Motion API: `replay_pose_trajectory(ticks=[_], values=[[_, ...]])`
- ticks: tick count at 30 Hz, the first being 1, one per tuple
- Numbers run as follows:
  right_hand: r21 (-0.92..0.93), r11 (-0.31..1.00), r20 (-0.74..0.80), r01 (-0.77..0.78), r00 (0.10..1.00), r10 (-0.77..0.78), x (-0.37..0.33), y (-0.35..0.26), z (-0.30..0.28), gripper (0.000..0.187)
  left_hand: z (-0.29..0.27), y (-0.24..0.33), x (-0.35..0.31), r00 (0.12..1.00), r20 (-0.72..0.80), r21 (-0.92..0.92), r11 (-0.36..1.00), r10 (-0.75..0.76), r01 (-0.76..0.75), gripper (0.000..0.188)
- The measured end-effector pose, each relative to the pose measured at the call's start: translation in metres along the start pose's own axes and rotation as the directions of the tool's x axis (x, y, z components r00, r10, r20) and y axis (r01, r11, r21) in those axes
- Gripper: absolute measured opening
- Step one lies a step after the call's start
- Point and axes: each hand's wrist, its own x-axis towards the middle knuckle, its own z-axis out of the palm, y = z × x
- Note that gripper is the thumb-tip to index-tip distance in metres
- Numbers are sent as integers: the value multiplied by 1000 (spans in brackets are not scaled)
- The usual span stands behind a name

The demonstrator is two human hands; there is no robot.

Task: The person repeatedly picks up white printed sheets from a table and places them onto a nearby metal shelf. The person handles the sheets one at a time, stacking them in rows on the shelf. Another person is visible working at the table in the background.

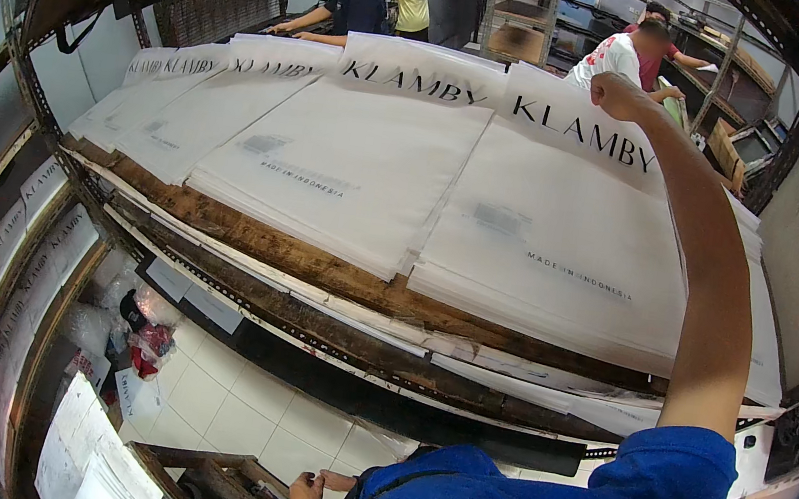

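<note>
The right hand's fingers are curled in at the upper edge of the rightmost bag (545,218); whether they pinch that edge I cannot tell. The right hand (625,98) is over the bag's black lettering, with the bare forearm reaching across the bag's right part. The left hand (306,496) is low, near a wooden box (213,479); its fingers look bent, but their grip is too small to tell.

The bag is white, lying flat on a stack on the desk (308,258), whose brown wooden edge shows. Just left of it lies another white stack (341,156), with more beyond. Lower left, side shelves (45,334) hold similar bags, and white sheets (95,457) stand beside the box. Tiled floor (244,399) shows below the desk. Past its far side are four co-workers (359,2).
</note>
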Motion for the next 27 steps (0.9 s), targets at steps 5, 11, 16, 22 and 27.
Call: replay_pose_trajectory(ticks=[5, 11, 16, 22, 27], values=[[-110, 970, -215, 217, 948, -236, 19, 0, -11, 11, -51, 46, 1, 987, -107, -10, 993, 117, -118, 41], [68, 849, -305, 524, 821, -482, 76, -133, -54, 12, -120, 62, -14, 954, -299, -131, 988, 36, -78, 41], [-85, 723, -396, 686, 642, -656, 18, -295, -92, 12, -180, 90, -17, 900, -425, -228, 950, 101, -215, 41], [114, 222, -147, 968, 237, -960, -93, -606, -86, 9, -226, 54, -58, 778, -625, -269, 954, -67, -134, 37], [92, -306, -152, 947, -291, -945, -152, -754, -63, 19, -256, 26, -71, 745, -645, -313, 948, -170, -55, 38]])
